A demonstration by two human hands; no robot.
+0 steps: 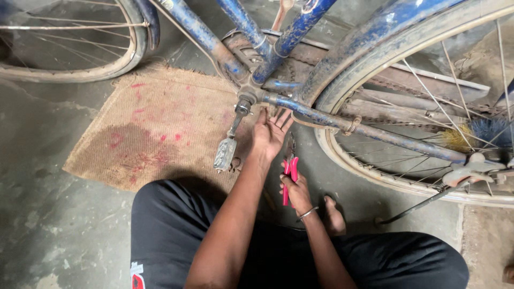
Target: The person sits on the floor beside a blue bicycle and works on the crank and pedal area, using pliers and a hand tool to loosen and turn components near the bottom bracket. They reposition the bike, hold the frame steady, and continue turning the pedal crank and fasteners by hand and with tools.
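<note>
The left hand [271, 134] reaches forward, fingers spread open, holding nothing, probably touching the dusty blue steel bicycle frame [321, 115]. The right hand [296, 188] grips red-handled metal pliers [290, 170].

The left hand [270, 134] reaches forward, fingers spread and open, its forearm stretched straight out. The right hand [296, 188] sits lower and nearer the body, fist closed, wrist bent slightly.
</note>
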